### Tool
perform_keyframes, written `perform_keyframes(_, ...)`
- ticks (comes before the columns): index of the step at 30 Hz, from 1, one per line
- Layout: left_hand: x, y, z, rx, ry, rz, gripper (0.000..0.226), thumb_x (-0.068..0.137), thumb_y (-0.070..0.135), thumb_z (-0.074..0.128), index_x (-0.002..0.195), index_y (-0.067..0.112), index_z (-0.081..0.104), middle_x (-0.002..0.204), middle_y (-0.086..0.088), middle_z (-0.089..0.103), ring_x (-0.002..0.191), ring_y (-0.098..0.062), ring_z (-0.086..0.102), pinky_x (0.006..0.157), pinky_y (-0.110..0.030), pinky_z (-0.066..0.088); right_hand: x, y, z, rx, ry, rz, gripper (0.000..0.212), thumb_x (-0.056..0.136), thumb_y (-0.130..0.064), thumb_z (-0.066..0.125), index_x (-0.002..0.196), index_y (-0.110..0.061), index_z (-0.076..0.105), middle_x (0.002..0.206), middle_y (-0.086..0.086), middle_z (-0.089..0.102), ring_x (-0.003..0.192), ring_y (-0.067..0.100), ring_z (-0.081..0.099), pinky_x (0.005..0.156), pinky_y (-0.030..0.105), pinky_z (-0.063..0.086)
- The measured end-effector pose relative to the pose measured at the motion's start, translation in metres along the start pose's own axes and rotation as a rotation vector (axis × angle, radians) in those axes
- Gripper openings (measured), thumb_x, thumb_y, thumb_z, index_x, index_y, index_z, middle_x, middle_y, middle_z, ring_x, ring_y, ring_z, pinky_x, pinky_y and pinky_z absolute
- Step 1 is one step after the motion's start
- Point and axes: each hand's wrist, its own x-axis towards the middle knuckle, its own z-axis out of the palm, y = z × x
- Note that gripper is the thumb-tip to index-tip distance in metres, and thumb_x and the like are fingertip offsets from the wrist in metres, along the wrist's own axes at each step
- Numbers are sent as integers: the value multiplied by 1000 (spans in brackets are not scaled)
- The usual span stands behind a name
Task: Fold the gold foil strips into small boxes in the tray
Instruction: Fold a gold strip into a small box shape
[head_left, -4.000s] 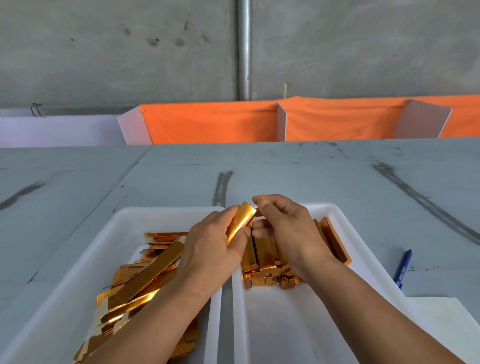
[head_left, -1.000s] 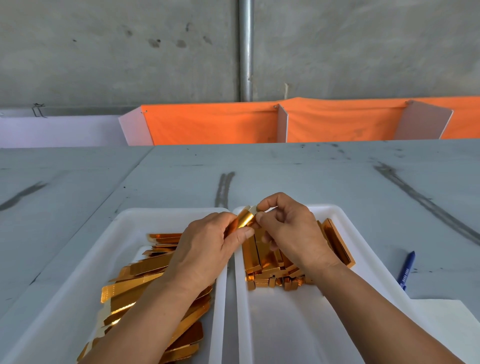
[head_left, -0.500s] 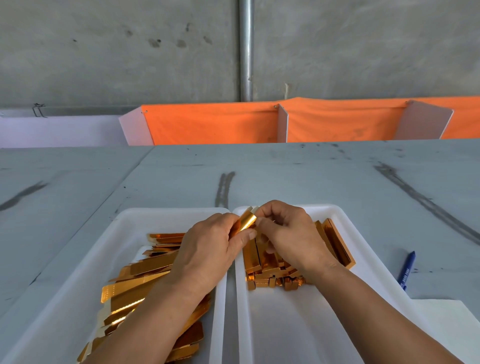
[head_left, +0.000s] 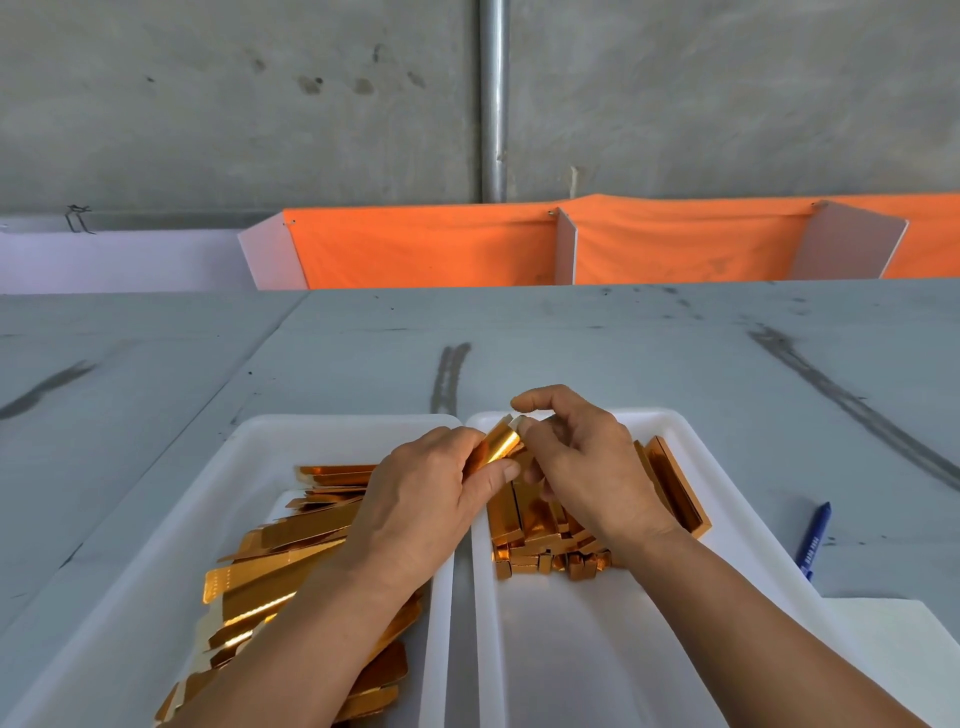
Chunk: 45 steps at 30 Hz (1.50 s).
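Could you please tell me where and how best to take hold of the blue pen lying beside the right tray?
Probably the mid-barrel of the blue pen, from above, fingers pinching across it: it lies flat on the table, pointing away, with bare surface either side.

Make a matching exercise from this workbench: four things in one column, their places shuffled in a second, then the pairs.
Things:
1. flat gold strips
2. folded gold boxes
3. blue pen
4. half-folded strip

Places:
A. in the right tray
B. held by the left hand and right hand
C. on the table, right of that tray
D. in the left tray

Pairs: 1-D, 2-A, 3-C, 4-B
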Motion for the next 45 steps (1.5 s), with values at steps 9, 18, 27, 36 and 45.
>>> perform_keyframes(9, 0, 0, 0, 22, -15, 6, 52, 82, 65, 33, 103, 24, 56, 78, 11, 48, 70, -9, 49, 59, -14, 30, 0, -2, -2, 25, 6, 33, 16, 97, -27, 60, 86, -36, 69, 72, -8, 72, 57, 9, 68, 52, 16, 54)
perform_keyframes(18, 1, -2, 1, 28, 45, -8, 49, 84, 62, 37, 100, 21, 57, 75, 12, 46, 69, -10, 48, 58, -13, 28, -2, -4, 0, 269, -87, 162, 20, 98, -28, 58, 95, -27, 78, 74, 3, 75, 66, 17, 70, 68, 29, 60)
perform_keyframes(27, 1, -1, 3, -5, 78, -21, 39, 91, 54, 45, 101, 20, 61, 77, 10, 52, 68, -11, 51, 58, -13, 31, -2, 0, 6, 296, -91, 132, 18, 99, -21, 59, 108, -27, 73, 77, 0, 74, 69, 15, 69, 64, 27, 59)
perform_keyframes(36, 0, 1, 3, 31, 83, -32, 42, 90, 55, 41, 102, 19, 60, 77, 11, 50, 67, -10, 51, 55, -10, 29, -2, 4, 9, 287, -89, 119, 19, 98, -24, 60, 110, -33, 72, 77, -1, 75, 65, 18, 69, 64, 27, 59)
perform_keyframes(45, 1, 2, 3, 27, 74, -37, 45, 87, 58, 40, 101, 20, 60, 77, 12, 51, 67, -9, 51, 55, -10, 30, -3, 2, 10, 306, -71, 107, 20, 100, -26, 57, 110, -35, 71, 78, -3, 74, 69, 16, 70, 64, 27, 59)
